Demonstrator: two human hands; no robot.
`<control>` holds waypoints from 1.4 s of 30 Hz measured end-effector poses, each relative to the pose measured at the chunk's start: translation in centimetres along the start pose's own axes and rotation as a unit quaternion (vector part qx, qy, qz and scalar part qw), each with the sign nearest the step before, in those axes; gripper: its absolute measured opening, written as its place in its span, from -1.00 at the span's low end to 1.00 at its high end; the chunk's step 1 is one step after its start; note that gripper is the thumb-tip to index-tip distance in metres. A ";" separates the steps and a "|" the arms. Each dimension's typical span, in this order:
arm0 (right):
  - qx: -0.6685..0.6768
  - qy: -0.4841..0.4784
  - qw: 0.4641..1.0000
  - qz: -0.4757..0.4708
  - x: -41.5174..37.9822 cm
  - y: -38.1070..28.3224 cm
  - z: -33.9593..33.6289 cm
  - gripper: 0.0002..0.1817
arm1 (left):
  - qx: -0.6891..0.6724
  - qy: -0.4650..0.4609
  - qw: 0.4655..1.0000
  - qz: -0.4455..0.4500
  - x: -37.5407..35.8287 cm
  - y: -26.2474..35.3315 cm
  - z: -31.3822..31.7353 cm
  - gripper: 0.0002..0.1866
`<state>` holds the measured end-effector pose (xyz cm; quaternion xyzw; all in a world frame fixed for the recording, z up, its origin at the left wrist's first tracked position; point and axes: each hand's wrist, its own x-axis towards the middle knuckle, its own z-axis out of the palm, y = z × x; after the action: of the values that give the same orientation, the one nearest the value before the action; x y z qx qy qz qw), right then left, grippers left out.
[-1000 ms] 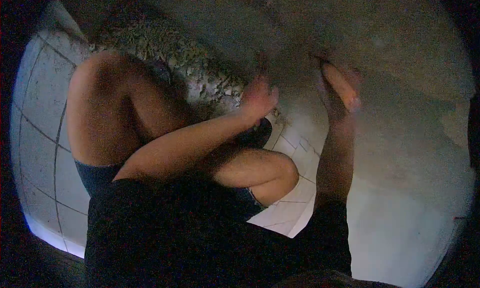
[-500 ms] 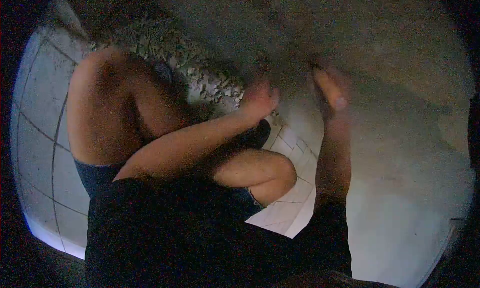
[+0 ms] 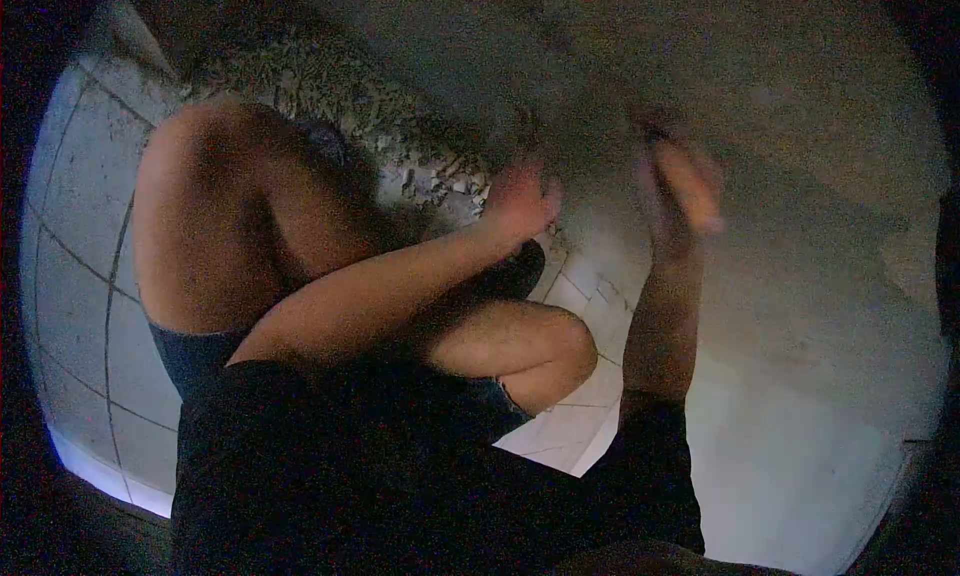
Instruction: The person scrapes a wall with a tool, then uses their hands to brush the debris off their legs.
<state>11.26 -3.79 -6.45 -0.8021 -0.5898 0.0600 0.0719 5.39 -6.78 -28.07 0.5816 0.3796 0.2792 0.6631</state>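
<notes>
My left hand is closed in front of the grey wall, just right of a heap of broken chips. A thin dark shape rises above its fingers, too dim to name. My right hand is blurred and raised by the wall, to the right of the left hand. It is closed around a tool with a pale wooden-looking handle, whose lower end points down to the right. The tool's upper end is dark and smeared, so its head cannot be made out.
A heap of broken chips lies along the wall's foot. The stained grey wall fills the right side. Tiled floor shows at the left and between my arms. My bent knees are close below my hands.
My right hand and its tool have shifted slightly right, and the handle's lower end has swung right and down. My left hand stays in nearly the same place.
</notes>
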 end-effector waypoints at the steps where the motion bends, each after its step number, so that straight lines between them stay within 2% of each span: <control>1: -0.118 0.061 0.989 -0.059 -0.5 -1.4 0.2 -0.69 | 0.002 0.021 1.000 0.012 -0.2 0.1 0.0 -0.32; 2: -0.234 0.121 0.958 -0.117 -0.7 -1.9 0.3 -0.68 | 0.003 0.042 0.999 0.024 -0.3 0.1 0.2 -0.33; 3: -0.234 0.120 0.958 -0.116 -0.2 -0.9 0.3 -0.68 | 0.003 0.040 0.999 0.023 -0.2 -0.5 0.9 -0.33; 5: -0.423 0.026 0.885 -0.191 1.3 2.8 0.7 -0.66 | 0.088 0.043 0.995 0.023 0.4 -1.4 2.0 -0.31; 6: -0.422 0.030 0.885 -0.193 1.4 3.5 1.3 -0.66 | 0.091 0.047 0.994 0.026 0.6 -1.3 1.8 -0.31; 8: -0.382 0.046 0.897 -0.215 1.1 5.0 2.3 -0.67 | 0.026 0.154 0.985 0.079 0.0 -1.1 1.9 -0.35; 9: -0.362 0.055 0.903 -0.225 0.9 5.7 2.7 -0.68 | 0.025 0.153 0.985 0.079 -0.4 0.2 0.3 -0.35; 10: -0.343 0.066 0.907 -0.234 0.7 6.1 2.8 -0.69 | -0.016 0.024 1.000 -0.009 -1.2 2.5 -2.6 -0.33; 11: -0.323 0.078 0.912 -0.242 0.6 6.3 2.8 -0.69 | -0.055 -0.106 0.988 -0.097 -1.6 3.7 -4.2 -0.30; 12: -0.322 0.082 0.911 -0.243 1.1 6.1 3.0 -0.69 | -0.053 -0.103 0.989 -0.094 -1.6 3.5 -3.4 -0.30; 14: -0.306 0.070 0.916 -0.249 1.3 5.9 3.6 -0.69 | 0.033 0.088 0.995 -0.013 -2.5 2.1 0.1 -0.28; 15: -0.298 0.062 0.919 -0.250 1.3 6.1 3.8 -0.69 | 0.032 0.088 0.995 -0.016 -1.8 1.1 0.3 -0.28; 17: -0.287 0.055 0.924 -0.245 1.1 6.3 3.7 -0.69 | -0.002 -0.016 1.000 0.004 -0.2 0.4 -0.6 -0.25; 20: -0.264 0.044 0.931 -0.250 1.7 5.9 4.5 -0.69 | 0.018 -0.010 1.000 0.010 -1.7 1.4 -1.9 -0.26; 21: -0.256 0.036 0.933 -0.251 1.8 5.9 4.8 -0.69 | 0.016 -0.009 1.000 0.006 -1.2 0.2 -0.2 -0.26; 23: -0.243 0.029 0.937 -0.249 1.8 5.9 4.9 -0.69 | 0.116 0.088 0.989 0.008 0.2 -1.2 2.9 -0.28; 24: -0.242 0.032 0.938 -0.247 1.9 6.1 5.1 -0.69 | 0.119 0.086 0.989 0.011 0.3 -1.5 2.9 -0.28; 26: -0.230 0.032 0.948 -0.219 2.0 5.1 5.0 -0.66 | 0.031 0.069 0.996 0.047 -0.1 -1.6 1.8 -0.30; 27: -0.223 0.025 0.953 -0.203 1.6 4.9 5.0 -0.65 | 0.031 0.070 0.996 0.041 -0.3 -2.1 1.6 -0.30; 28: -0.219 0.021 0.958 -0.185 1.3 4.4 4.5 -0.63 | 0.197 0.021 0.972 0.128 -0.4 -2.2 1.1 -0.30; 29: -0.218 0.018 0.962 -0.165 0.7 3.7 3.7 -0.62 | 0.354 -0.030 0.910 0.214 -0.5 -2.0 1.1 -0.30; 30: -0.215 0.019 0.966 -0.141 0.2 3.0 3.1 -0.60 | 0.354 -0.035 0.909 0.219 -0.9 -1.0 0.3 -0.30; 31: -0.209 0.022 0.970 -0.124 0.2 2.1 2.7 -0.59 | 0.169 -0.020 0.980 0.099 -1.2 0.1 -0.8 -0.30; 32: -0.203 0.021 0.973 -0.108 0.0 1.2 2.4 -0.57 | -0.027 -0.004 0.999 -0.030 -1.4 0.8 -1.6 -0.30; 33: -0.204 0.018 0.973 -0.110 -0.4 -0.2 2.2 -0.57 | -0.029 -0.002 0.999 -0.032 -1.2 0.5 -0.9 -0.30; 35: -0.135 0.080 0.988 0.009 -1.2 -2.6 1.9 -0.57 | 0.033 0.038 0.999 -0.020 -0.6 -0.1 0.7 -0.30; 36: -0.137 0.080 0.987 0.013 -1.5 0.4 1.7 -0.57 | 0.033 0.034 0.999 -0.019 -0.5 -0.7 1.6 -0.30; 37: 0.004 0.113 0.986 0.120 -1.9 6.0 1.8 -0.59 | 0.045 0.033 0.998 -0.010 -0.1 -1.5 2.3 -0.28; 38: 0.147 0.143 0.954 0.219 -2.0 8.9 1.9 -0.61 | 0.057 0.035 0.998 0.000 0.5 -2.3 2.8 -0.27; 39: 0.147 0.142 0.954 0.220 -1.8 6.2 1.7 -0.61 | 0.057 0.034 0.998 -0.002 1.0 -3.2 3.3 -0.27; 40: 0.038 0.127 0.987 0.091 -2.0 3.4 1.1 -0.64 | 0.067 0.051 0.996 0.020 1.1 -4.0 4.0 -0.25; 41: -0.073 0.108 0.991 -0.040 -2.2 1.6 0.5 -0.65 | 0.076 0.067 0.994 0.044 0.8 -3.7 3.9 -0.23; 42: -0.076 0.110 0.990 -0.036 -2.5 2.9 0.2 -0.65 | 0.075 0.062 0.994 0.046 0.4 -3.3 3.8 -0.23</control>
<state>13.21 -6.98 -7.15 -0.7852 -0.6097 -0.0763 0.0772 8.52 -9.10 -31.26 0.6279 0.4126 0.3160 0.5794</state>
